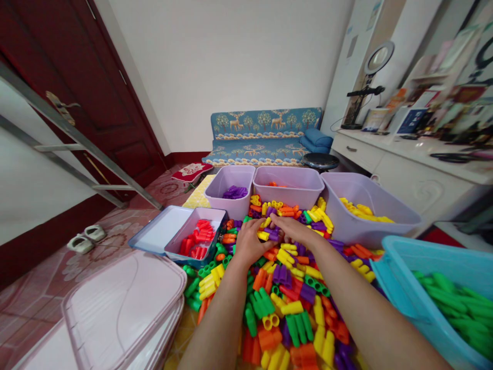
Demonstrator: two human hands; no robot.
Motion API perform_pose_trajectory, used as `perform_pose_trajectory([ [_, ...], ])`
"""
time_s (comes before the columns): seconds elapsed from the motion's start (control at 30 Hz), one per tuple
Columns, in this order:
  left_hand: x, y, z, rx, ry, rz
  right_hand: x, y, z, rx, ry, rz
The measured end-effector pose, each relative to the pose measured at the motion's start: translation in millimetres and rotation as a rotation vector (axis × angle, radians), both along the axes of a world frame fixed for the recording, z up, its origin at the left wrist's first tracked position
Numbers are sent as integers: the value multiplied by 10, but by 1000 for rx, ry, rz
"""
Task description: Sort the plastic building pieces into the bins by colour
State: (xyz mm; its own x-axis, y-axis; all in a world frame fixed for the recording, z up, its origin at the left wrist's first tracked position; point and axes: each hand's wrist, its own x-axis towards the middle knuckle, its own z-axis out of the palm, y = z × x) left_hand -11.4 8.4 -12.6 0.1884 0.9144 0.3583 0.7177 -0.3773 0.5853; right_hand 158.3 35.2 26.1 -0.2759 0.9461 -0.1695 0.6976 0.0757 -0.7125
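A big heap of plastic tube blocks (285, 288) in yellow, orange, purple, green and red covers the floor before me. My left hand (249, 242) rests on the heap, fingers curled round a yellow block (263, 236). My right hand (289, 229) lies just beside it, palm down, fingers closed over purple blocks (274, 234); what it grips is hidden. Behind the heap stand lilac bins: one with purple blocks (231, 191), one with a few orange blocks (288, 186), one with yellow blocks (367, 213).
A small bin of red blocks (196, 237) sits on a blue lid (157, 232) at the left. A blue bin of green blocks (442, 298) is at the right. Pink lids (123, 308) lie near left. A ladder (77, 139), slippers (87, 239), sofa (265, 136) and white desk (416, 164) surround.
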Motion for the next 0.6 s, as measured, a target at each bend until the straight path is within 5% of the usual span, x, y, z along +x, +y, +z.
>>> perform_pose_trajectory([
  [0.1, -2, 1, -1, 0, 5, -15, 73, -112, -26, -15, 188, 37],
  [0.37, -23, -12, 9, -13, 15, -40, 214, -442, -71, -21, 523, -139],
  [0.6, -2, 5, -15, -8, -54, -42, 243, -534, -120, 228, 664, -285],
])
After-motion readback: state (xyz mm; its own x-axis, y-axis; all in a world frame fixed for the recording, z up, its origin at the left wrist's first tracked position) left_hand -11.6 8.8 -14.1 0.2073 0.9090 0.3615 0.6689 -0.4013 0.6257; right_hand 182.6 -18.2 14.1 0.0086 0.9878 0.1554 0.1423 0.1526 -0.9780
